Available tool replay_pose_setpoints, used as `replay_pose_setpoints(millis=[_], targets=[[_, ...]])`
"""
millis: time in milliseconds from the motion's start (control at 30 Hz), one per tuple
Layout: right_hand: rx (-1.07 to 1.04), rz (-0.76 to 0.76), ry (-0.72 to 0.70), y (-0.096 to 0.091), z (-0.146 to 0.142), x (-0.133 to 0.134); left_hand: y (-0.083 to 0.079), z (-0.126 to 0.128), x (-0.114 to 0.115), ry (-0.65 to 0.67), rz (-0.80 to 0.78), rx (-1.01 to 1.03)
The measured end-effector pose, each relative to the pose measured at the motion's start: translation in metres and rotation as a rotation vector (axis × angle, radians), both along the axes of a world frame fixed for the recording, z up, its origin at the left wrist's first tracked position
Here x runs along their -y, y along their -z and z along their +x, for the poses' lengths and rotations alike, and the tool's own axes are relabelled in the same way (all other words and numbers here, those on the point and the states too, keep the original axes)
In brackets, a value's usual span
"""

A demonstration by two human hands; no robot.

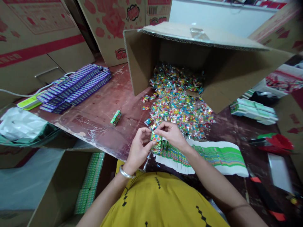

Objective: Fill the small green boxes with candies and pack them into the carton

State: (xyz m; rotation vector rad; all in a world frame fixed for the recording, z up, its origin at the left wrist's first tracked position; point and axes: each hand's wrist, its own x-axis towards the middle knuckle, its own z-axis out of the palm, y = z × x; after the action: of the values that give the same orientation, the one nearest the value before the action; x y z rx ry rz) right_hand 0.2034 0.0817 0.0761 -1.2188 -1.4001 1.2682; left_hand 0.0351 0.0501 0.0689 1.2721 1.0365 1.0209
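Note:
My left hand [139,148] and my right hand [171,134] both pinch a small green printed box [156,140] near the table's front edge. Below it lies a fanned row of flat green box blanks [213,156]. Just beyond my hands spreads a heap of small colourful wrapped candies [182,107], spilling from a large cardboard carton [142,60] tipped on its side. One finished green box [115,117] lies alone on the red-brown table [101,107] to the left.
Rows of flat purple box blanks [75,86] lie at the far left. A stack of green blanks [253,110] and red-handled tools [274,142] sit at right. Below the table's left edge an open carton [68,186] holds stacked green boxes. Printed cartons stand behind.

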Motion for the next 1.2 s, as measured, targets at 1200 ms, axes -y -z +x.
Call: replay_pose_setpoints(millis=[1200], targets=[[0.818,0.225,0.058,0.033,0.044,0.038,0.010,-0.152,-0.157,-0.383,0.166,-1.209]])
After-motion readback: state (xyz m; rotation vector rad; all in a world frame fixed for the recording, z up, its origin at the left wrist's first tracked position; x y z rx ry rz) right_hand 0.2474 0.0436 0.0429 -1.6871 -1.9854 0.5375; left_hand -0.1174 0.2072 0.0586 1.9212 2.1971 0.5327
